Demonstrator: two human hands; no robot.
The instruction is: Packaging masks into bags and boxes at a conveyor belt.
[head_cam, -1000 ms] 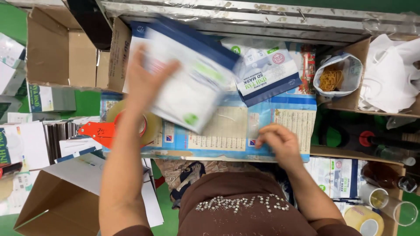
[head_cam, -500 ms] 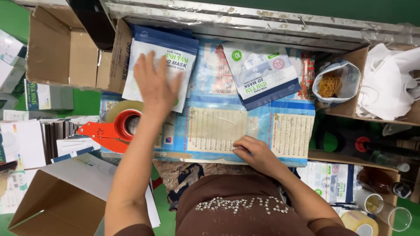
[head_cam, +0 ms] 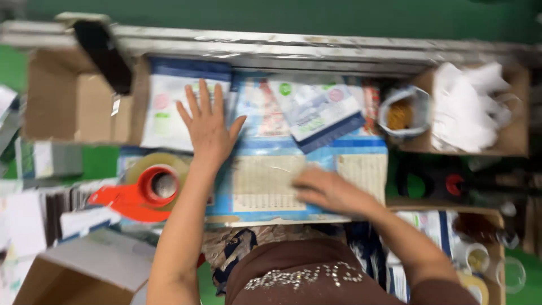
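Pressing open left hand (head_cam: 210,131) flat, fingers spread, on white-and-blue pouch (head_cam: 182,101) at upper left of frame, resting loosely open blurred right hand (head_cam: 327,191) on blue printed sheet (head_cam: 265,181) at centre, red tape dispenser (head_cam: 144,192) left, likely stacking step, next needing a grasp

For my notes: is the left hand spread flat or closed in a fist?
Spread flat: the left hand lies palm down, fingers apart, on a white packet.

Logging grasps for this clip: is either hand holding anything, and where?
Nothing is gripped. The left hand lies flat, fingers spread, on the white-and-blue packet; the blurred right hand rests on the printed sheet.
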